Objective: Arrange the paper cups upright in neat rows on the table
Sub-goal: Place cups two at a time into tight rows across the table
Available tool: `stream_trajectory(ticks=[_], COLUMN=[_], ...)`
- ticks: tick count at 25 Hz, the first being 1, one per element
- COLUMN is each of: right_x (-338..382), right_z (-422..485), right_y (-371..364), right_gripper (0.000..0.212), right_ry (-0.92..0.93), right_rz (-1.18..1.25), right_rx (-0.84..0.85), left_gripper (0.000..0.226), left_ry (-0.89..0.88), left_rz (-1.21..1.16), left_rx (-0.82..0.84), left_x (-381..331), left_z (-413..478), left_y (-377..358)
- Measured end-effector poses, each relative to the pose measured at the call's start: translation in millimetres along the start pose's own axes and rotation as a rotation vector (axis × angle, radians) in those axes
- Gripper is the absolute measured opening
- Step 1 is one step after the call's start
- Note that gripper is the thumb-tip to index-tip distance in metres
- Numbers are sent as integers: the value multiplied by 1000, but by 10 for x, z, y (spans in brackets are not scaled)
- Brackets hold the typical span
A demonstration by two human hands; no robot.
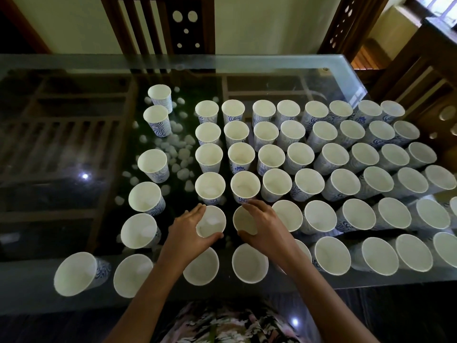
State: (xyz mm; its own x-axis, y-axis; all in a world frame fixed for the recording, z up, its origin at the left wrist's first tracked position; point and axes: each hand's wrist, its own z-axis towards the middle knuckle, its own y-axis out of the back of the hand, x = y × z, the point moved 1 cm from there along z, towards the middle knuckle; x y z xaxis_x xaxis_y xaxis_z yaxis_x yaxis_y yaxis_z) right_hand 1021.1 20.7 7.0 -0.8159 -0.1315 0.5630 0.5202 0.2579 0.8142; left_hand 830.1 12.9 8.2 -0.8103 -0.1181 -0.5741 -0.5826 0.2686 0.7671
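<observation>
Several white paper cups with blue swirl print stand upright in rows across the glass table [247, 63]. My left hand [188, 231] grips one cup [211, 222] near the front, fingers on its left side and thumb round its near rim. My right hand [264, 226] grips the neighbouring cup [243, 222], covering its right half. Both cups stand upright in the second row from the front. A looser column of cups [153, 164] runs down the left side.
Small white pebbles [179, 149] lie under the glass between the left column and the main block. Wooden chairs [170, 23] stand behind the table and at the right [425, 70]. The table's front edge [371, 283] runs just past the nearest row.
</observation>
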Motion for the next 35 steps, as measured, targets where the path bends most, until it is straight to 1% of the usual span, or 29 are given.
stream_trajectory(ticks=[2,7,12,14,16,18,22,27,35], right_x=[-7,2,58,91,102,97,136,131,87], right_z=[-8,-45,-222,-349,-473,-575,-699,-740,-787], right_y=[13,23,38,18,-37,-97,-186,-266,-174], right_gripper=[68,69,64,63,63,65,72,73,75], right_ry=[-3,-2,38,53,69,103,100,155,96], right_rz=[-5,25,73,76,61,13,-28,-101,-77], right_rx=[3,-41,-137,-86,-30,-12,51,26,-7], left_gripper=[109,108,92,90,92,94,92,92,93], left_ry=[9,4,-46,-40,-37,-35,-24,-36,-37], left_rz=[-11,-64,-45,-45,-32,-15,23,16,-87], left_rx=[-21,-95,-132,-117,-98,-82,-69,-37,-30], left_x=[3,14,38,80,129,166,214,199,99], left_z=[-6,-56,-197,-325,-462,-558,-652,-672,-695], left_y=[-22,-44,-4,-12,-42,-76,-119,-151,-246])
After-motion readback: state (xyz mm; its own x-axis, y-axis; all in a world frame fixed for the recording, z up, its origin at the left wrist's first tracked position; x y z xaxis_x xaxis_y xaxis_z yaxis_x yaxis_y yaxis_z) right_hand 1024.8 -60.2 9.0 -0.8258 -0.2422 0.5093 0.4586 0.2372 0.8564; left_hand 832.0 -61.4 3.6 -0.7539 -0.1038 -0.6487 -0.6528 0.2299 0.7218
